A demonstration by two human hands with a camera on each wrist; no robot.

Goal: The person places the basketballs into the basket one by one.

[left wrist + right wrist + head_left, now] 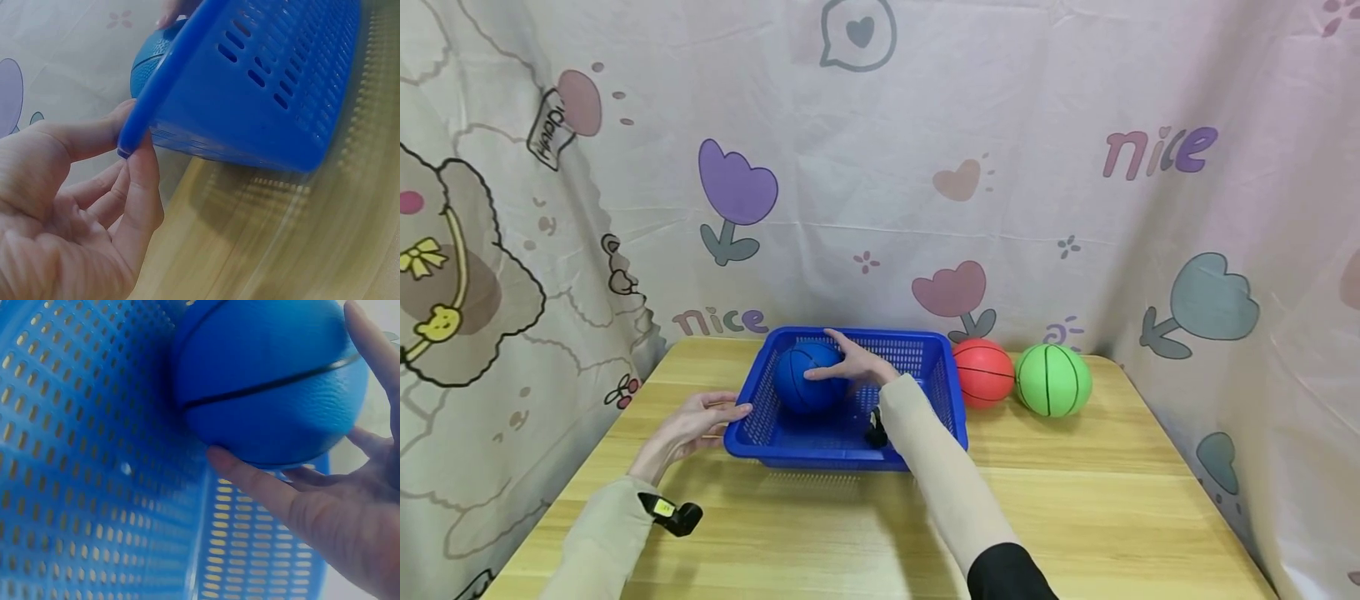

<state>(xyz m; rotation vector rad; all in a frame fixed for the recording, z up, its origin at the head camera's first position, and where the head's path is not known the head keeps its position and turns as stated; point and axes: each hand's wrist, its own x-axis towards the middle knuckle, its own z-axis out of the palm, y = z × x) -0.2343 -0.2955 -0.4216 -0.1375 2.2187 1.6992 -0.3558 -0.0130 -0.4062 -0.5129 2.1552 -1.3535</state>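
A blue basket with perforated walls stands on the table, and a blue ball lies inside at its left. My left hand pinches the basket's left rim between thumb and fingers, as the left wrist view shows at the rim. Over the basket, my right hand has its fingers spread round the right side of the blue ball. In the right wrist view the thumb and fingers touch the ball.
A red ball sits against the basket's right side on the wooden table, with a green ball beside it. A patterned curtain hangs behind the table and along both sides.
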